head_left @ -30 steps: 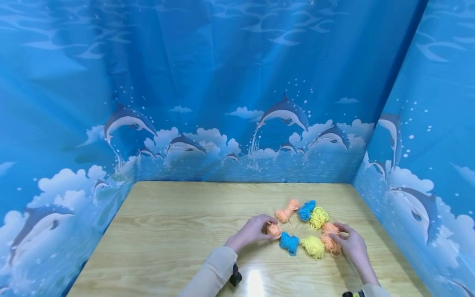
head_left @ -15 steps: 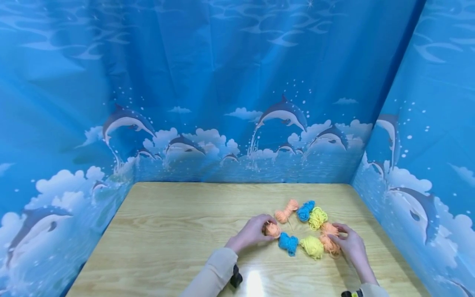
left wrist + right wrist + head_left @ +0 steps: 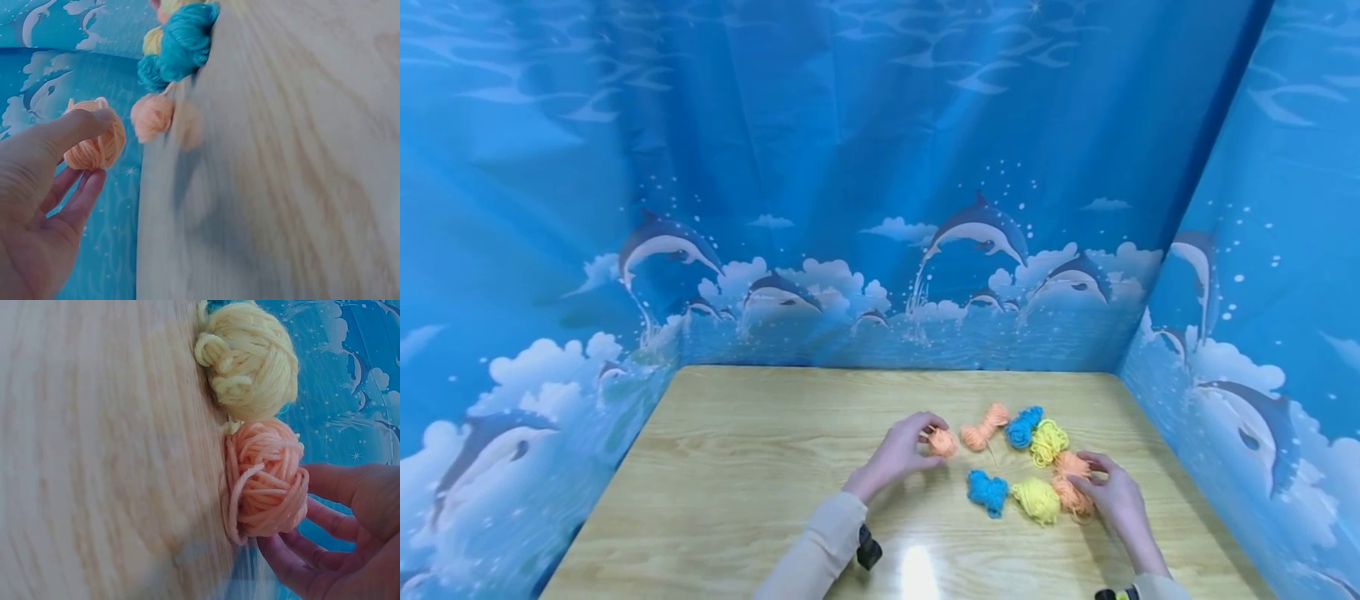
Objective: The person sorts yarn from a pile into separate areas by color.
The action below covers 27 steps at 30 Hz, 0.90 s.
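My left hand [image 3: 901,454] pinches a small peach yarn ball [image 3: 97,144] between thumb and fingers. The left wrist view shows that ball raised off the tabletop, left of a waisted peach yarn bundle [image 3: 985,427] in the head view. At the right, my right hand [image 3: 1114,492] grips another peach yarn bundle [image 3: 269,481], thumb at one side and fingertips at its lower edge; this bundle rests on the wood. Beside it sits a yellow yarn ball [image 3: 253,362]. A blue yarn bundle [image 3: 987,492] lies nearer me, between the hands.
At the back of the yarn group, a second blue bundle [image 3: 1024,427] touches a looser yellow bundle [image 3: 1048,442]. The wooden table [image 3: 745,475] ends at a blue dolphin-print curtain [image 3: 820,208] behind and at the sides. A black wrist camera [image 3: 868,547] sits on the left cuff.
My left hand has lifted the small peach yarn ball and carried it away from the near blue bundle, farther back and slightly left. The right hand stays at its peach bundle.
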{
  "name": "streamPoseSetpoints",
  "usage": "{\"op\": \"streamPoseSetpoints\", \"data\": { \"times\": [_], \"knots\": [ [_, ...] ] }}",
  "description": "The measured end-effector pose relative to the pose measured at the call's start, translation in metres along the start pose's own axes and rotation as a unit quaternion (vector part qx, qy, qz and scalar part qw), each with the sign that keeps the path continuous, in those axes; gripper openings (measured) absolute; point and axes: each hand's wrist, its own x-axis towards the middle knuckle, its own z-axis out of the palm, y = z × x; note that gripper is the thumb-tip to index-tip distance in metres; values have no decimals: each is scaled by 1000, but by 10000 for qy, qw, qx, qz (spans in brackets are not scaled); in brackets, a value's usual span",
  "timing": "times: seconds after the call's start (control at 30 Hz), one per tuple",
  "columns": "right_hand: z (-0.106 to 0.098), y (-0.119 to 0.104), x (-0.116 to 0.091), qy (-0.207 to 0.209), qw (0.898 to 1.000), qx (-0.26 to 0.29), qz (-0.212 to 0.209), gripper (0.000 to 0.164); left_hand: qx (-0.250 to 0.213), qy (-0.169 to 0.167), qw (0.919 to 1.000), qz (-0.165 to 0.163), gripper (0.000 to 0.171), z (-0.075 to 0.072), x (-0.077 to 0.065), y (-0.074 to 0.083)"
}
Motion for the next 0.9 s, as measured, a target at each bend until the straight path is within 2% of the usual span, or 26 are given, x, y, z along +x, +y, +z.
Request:
{"op": "streamPoseSetpoints", "data": {
  "times": [0.33,0.5,0.73,0.9],
  "knots": [
    [-3,0,3,-259,9995,71,189,62,-6,227,9995,-210,48,-19,-2,0],
    [-4,0,2,-198,9998,53,74,62,-57,311,9993,-189,46,-29,-4,0],
    [-4,1,2,-172,9998,57,3,63,-94,503,9986,-102,47,-42,-7,-9],
    [-3,3,2,-174,9998,10,-18,63,-97,709,9972,-221,49,-53,-12,-17]
  ]
}}
